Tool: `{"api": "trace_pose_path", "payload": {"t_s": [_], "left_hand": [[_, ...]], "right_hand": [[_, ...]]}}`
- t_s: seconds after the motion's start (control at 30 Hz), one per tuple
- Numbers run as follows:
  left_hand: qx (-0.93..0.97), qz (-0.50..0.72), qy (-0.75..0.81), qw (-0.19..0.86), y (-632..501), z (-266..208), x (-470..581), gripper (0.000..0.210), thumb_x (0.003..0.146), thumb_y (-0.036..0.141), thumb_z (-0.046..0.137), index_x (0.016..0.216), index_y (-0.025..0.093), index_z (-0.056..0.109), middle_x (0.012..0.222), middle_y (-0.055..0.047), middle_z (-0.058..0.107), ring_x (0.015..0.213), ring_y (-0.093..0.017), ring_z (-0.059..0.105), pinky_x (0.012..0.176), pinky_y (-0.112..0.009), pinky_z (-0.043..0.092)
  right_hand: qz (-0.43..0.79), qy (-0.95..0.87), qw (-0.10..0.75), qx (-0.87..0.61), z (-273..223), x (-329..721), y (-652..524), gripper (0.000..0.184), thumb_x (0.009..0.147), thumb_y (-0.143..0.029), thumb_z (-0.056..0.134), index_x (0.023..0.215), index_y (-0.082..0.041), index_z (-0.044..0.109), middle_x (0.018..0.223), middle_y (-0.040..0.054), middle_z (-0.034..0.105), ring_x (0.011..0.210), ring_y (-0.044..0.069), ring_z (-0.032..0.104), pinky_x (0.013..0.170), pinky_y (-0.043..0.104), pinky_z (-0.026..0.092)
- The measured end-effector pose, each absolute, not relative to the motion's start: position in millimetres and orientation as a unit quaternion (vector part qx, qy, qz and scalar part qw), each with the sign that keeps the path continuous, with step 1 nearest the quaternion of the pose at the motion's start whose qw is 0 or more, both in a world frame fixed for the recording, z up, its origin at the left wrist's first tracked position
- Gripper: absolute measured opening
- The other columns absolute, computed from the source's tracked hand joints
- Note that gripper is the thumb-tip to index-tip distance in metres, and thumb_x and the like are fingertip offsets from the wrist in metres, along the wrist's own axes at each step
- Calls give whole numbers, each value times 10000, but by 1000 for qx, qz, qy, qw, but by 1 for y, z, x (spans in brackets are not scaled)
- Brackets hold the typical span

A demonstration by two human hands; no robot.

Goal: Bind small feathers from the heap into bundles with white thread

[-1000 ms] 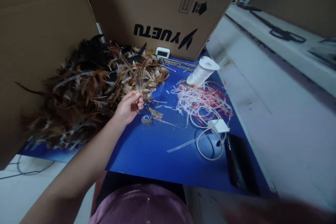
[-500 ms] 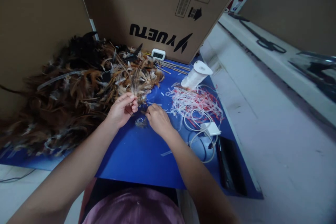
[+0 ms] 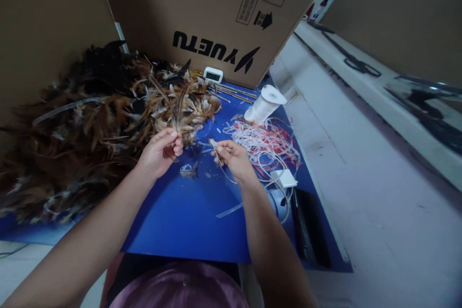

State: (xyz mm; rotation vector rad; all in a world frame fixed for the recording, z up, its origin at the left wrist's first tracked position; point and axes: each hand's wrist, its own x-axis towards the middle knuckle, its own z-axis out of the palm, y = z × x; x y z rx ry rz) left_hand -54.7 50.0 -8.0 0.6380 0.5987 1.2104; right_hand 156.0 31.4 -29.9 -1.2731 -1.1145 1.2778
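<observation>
Big cardboard box [image 3: 212, 5], printing upside down, fills top centre. Blue table [image 3: 187, 224] spans the middle to lower frame. Loose feather pile [image 3: 86, 154], brown with black, takes up the left side. Tangle of red and white strips [image 3: 269, 139] right of centre; dark flat device [image 3: 312, 228] lower right, near the table's edge. White spool [image 3: 266, 103] leans just above the tangle.

Left hand [image 3: 159, 154], centre, just right of the pile: thumb and fingers pinched together on a few slim feathers [image 3: 177, 110] by their lower ends, tips fanning up and out. Right hand [image 3: 234, 160], right of centre, also pinched, on a small greyish tuft [image 3: 215, 146]. Hands near each other, not touching.

Smaller bits: another small feather piece [image 3: 191, 171] with a whitish loop lies on the blue between and below the hands; clear strip [image 3: 229, 211] lower down. Thin strand below the right hand; can't tell if it's joined to the tuft.

Handling, my judgement: pinch low on the quills, lightly, so the vanes don't crush; hold the lower ends level with each other; turn the tuft base-down before the hands meet; steer the strand clear of the fingers.
</observation>
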Motion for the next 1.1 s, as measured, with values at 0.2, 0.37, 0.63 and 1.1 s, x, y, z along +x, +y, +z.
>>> {"api": "trace_pose_path", "payload": {"t_s": [0.2, 0.37, 0.63, 1.1], "left_hand": [[281, 560, 270, 731, 52, -7, -58, 127, 690, 156, 731, 670, 140, 607, 569, 15, 540, 485, -70, 471, 461, -179, 386], [273, 576, 259, 726, 54, -7, -64, 126, 697, 154, 728, 696, 135, 603, 580, 19, 535, 497, -65, 480, 460, -168, 387], [268, 590, 241, 723, 57, -5, -68, 150, 713, 161, 726, 684, 141, 580, 592, 25, 535, 508, -62, 481, 472, -167, 394], [267, 592, 244, 720, 55, 3, -70, 136, 701, 160, 727, 701, 134, 594, 567, 25, 514, 500, -63, 470, 459, -165, 377]], "right_hand": [[245, -637, 424, -595, -27, 151, 26, 230, 861, -238, 527, 1054, -178, 637, 1092, 106, 687, 1019, 221, 631, 880, 394, 498], [77, -836, 236, -490, -18, 116, -3, 296, 941, -321, 508, 1195, -219, 618, 1323, 71, 596, 1321, 245, 422, 1082, 448, 330], [33, -894, 110, -434, -40, 125, 10, 406, 998, -343, 368, 1375, -232, 472, 1465, 40, 464, 1390, 239, 328, 1130, 473, 238], [6, -772, 173, -611, -25, 91, 73, 219, 921, -244, 492, 1019, -146, 662, 1066, 141, 649, 1014, 297, 545, 867, 422, 418]]}}
